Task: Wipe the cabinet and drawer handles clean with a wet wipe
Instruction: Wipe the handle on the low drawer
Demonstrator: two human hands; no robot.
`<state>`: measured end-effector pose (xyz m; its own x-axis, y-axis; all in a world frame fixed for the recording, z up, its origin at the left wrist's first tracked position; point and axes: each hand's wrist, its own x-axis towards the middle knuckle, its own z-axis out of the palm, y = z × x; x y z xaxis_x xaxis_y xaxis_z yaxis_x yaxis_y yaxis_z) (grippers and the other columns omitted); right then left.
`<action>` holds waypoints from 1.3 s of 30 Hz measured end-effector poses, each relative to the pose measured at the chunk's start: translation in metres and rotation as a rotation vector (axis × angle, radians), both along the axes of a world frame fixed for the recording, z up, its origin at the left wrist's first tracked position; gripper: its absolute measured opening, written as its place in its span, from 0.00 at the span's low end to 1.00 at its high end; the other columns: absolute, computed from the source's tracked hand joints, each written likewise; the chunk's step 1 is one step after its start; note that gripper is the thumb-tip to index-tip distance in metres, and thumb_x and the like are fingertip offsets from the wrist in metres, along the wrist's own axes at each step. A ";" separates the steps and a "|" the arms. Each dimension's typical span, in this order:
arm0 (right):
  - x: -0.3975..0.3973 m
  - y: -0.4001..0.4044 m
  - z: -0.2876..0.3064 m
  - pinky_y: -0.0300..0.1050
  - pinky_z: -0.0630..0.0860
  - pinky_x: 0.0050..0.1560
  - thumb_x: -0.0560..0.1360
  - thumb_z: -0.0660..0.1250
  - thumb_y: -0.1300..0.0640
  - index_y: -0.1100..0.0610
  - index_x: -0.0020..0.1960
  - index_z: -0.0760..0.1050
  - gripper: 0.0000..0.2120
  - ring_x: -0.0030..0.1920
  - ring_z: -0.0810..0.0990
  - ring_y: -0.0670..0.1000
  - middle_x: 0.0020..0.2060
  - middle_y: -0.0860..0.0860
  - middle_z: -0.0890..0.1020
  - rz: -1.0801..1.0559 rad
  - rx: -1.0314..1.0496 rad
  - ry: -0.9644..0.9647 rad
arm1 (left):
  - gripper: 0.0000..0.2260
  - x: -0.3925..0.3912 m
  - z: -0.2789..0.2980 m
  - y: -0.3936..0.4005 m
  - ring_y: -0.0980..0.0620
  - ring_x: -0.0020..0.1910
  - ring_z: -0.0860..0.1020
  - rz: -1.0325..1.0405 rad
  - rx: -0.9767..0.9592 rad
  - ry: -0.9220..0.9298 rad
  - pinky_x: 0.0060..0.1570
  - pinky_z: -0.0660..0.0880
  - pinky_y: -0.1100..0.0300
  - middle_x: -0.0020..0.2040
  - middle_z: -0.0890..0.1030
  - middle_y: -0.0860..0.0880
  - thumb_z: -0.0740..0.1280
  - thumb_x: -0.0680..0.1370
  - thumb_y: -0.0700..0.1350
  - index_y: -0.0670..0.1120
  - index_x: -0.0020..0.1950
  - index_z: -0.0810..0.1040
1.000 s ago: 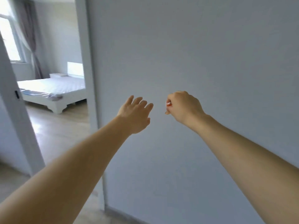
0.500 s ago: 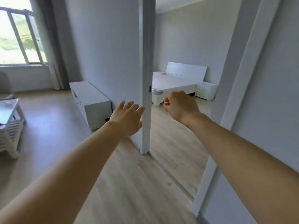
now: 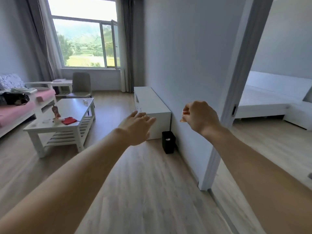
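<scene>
A low white cabinet (image 3: pixel 152 103) stands against the grey wall, ahead of me in the head view. Small dark slots show on its left front face. My left hand (image 3: pixel 137 127) is stretched forward in the air with straight fingers, in front of the cabinet's near end and touching nothing. My right hand (image 3: pixel 200 116) is raised before the wall with its fingers curled in; nothing shows inside it. No wet wipe is visible.
A black bin (image 3: pixel 168 144) sits on the wood floor at the cabinet's near end. A white coffee table (image 3: pixel 79 105) with small items, a pink sofa (image 3: pixel 15 110) and a chair (image 3: pixel 81 85) fill the left. A doorway (image 3: pixel 236 92) on the right leads to a bed (image 3: pixel 263 100).
The view has swung left, from a bare wall past the bedroom doorway to the living room with the cabinet. Both arms stay stretched out in the same pose.
</scene>
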<state>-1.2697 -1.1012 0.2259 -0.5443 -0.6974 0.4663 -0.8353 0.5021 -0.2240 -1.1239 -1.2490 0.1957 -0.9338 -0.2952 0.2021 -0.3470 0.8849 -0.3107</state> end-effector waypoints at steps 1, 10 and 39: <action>-0.015 -0.025 0.002 0.42 0.72 0.41 0.75 0.66 0.60 0.60 0.49 0.79 0.05 0.45 0.80 0.56 0.46 0.54 0.82 0.006 0.009 -0.013 | 0.23 -0.012 0.004 -0.024 0.49 0.73 0.58 -0.010 -0.028 -0.002 0.72 0.50 0.55 0.73 0.66 0.48 0.55 0.82 0.50 0.47 0.75 0.56; -0.096 -0.263 -0.019 0.47 0.77 0.45 0.76 0.64 0.61 0.60 0.49 0.78 0.05 0.45 0.80 0.56 0.46 0.55 0.81 0.169 0.121 -0.060 | 0.25 -0.075 -0.012 -0.232 0.49 0.74 0.58 0.157 0.017 0.007 0.72 0.50 0.55 0.73 0.65 0.49 0.55 0.82 0.53 0.48 0.77 0.54; -0.536 -1.057 -0.092 0.45 0.77 0.43 0.75 0.64 0.61 0.59 0.48 0.78 0.05 0.45 0.81 0.56 0.46 0.55 0.82 0.088 0.148 -0.265 | 0.22 -0.504 -0.107 -1.022 0.51 0.73 0.59 0.045 0.127 -0.148 0.72 0.52 0.57 0.73 0.65 0.49 0.51 0.82 0.55 0.48 0.75 0.59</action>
